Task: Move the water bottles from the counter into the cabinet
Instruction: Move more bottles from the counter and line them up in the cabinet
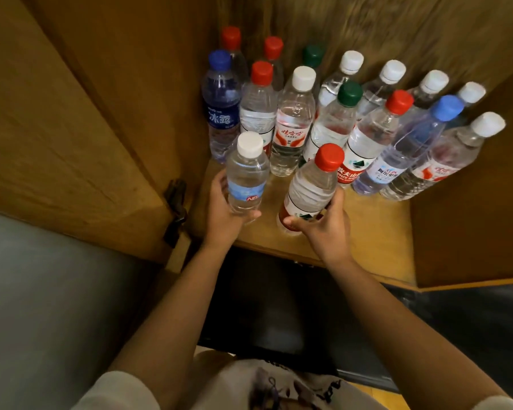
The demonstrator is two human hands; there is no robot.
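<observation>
Wooden cabinet shelf (367,232), doors open, rows of bottles standing at the back; you hold two more at its front edge. Left hand (225,211), fingers wrapped round the white-capped bottle (246,176), upright, just in front of the blue-labelled bottle (221,105); right hand (323,223), fingers clamped low on the red-capped bottle (311,190), cap tilted toward the rows. Free shelf lies under both (whether either base touches, cannot tell); likely next: set them down.
</observation>
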